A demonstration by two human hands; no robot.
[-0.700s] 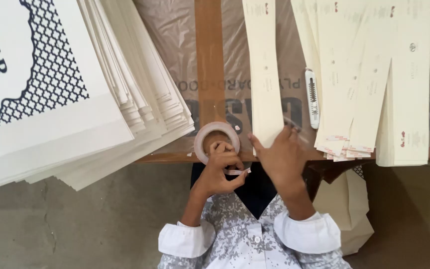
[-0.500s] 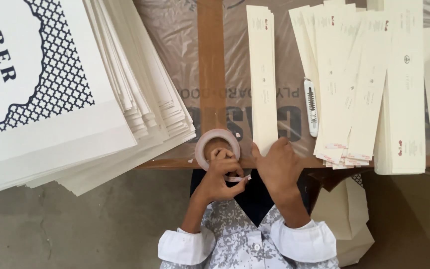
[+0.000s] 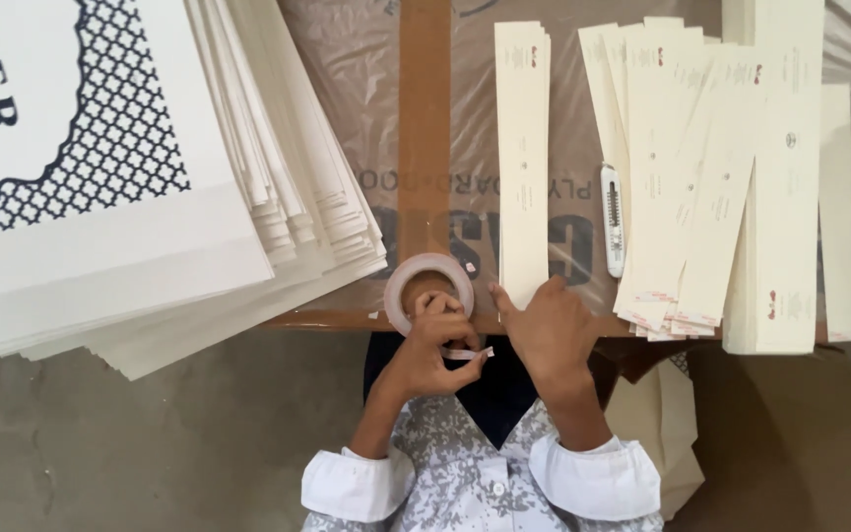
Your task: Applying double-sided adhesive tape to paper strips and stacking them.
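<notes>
Far left: a tall stack of large printed sheets [image 3: 100,197] overhangs the table edge [image 3: 327,320], untouched.

Left hand [image 3: 430,345]: thumb and forefinger pinch a short piece of tape [image 3: 470,353], whose free end points right. The other fingers rest against the tape roll [image 3: 429,286], which lies flat at the table edge.

Next right: a single cream paper strip [image 3: 522,158] lies lengthwise, away from the person. Right hand [image 3: 549,330] lies palm down on its near end, fingers loosely bent, pinning it and grasping nothing.

Further right: a small cutter [image 3: 612,222], then a fanned pile of strips [image 3: 701,177].

Handling, in our judgement: we would keep the strip pinned flat, hold the tape by one corner so it does not fold onto itself, and lay it square across the strip's end before pressing down.

Against the earliest frame: the right hand's fingers were spread wider over the strip and have since drawn together. The strip leaned slightly then; now it lies straighter. The roll has kept its place.
</notes>
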